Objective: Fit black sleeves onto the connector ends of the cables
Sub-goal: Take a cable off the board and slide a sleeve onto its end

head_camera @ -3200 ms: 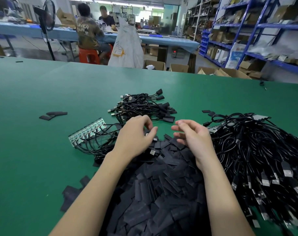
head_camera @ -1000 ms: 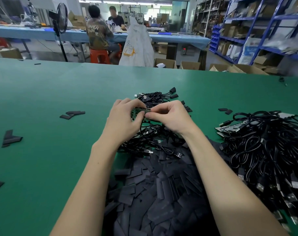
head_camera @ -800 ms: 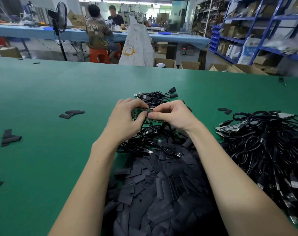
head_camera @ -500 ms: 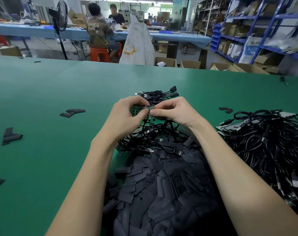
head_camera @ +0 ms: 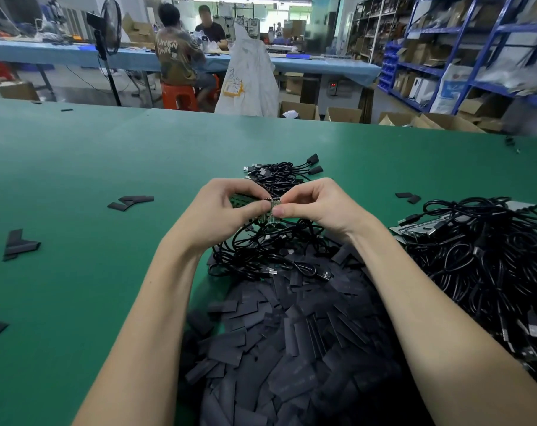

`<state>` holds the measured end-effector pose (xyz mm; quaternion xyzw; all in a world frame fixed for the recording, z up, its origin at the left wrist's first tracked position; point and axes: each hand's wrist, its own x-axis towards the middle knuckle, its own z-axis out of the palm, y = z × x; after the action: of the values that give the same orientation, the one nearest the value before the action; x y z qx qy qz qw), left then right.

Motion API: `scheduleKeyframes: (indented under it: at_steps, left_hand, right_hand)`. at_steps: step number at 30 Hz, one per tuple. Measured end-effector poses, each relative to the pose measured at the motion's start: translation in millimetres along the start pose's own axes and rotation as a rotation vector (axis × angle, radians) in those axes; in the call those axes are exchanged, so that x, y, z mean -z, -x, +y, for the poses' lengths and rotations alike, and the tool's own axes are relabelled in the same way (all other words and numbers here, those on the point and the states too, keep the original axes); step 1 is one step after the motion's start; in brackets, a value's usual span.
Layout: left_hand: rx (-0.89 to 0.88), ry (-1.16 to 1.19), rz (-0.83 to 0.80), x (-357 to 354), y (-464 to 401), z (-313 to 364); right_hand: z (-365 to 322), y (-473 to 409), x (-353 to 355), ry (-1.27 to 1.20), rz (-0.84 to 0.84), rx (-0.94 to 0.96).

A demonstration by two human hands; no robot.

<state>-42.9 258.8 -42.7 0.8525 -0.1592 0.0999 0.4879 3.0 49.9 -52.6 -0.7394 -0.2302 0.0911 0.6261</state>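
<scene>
Above the sleeve pile [head_camera: 292,348], green connector strip [head_camera: 245,202] raised off desk [head_camera: 76,272], cables [head_camera: 261,247] dangling. Left hand [head_camera: 221,210] gripping strip; right hand [head_camera: 316,204] pinching its end. Probably separating one connector; sleeve pickup next.

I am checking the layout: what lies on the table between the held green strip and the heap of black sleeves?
In the head view, a tangle of black cables lies between the green strip and the sleeve heap.

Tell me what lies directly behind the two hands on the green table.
Behind the left hand and right hand lies a small bundle of black cables; two sleeved ends point right. The hands cover the bundle's near part.
</scene>
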Motion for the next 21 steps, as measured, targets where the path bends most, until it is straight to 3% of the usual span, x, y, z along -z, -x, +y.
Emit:
scheduleKeyframes:
  at_steps: [21]
  left_hand:
    - [-0.022,0.253,-0.106,-9,0,-12]
  right_hand:
    - [-18,-3,8,-0.157,-0.255,-0.133]
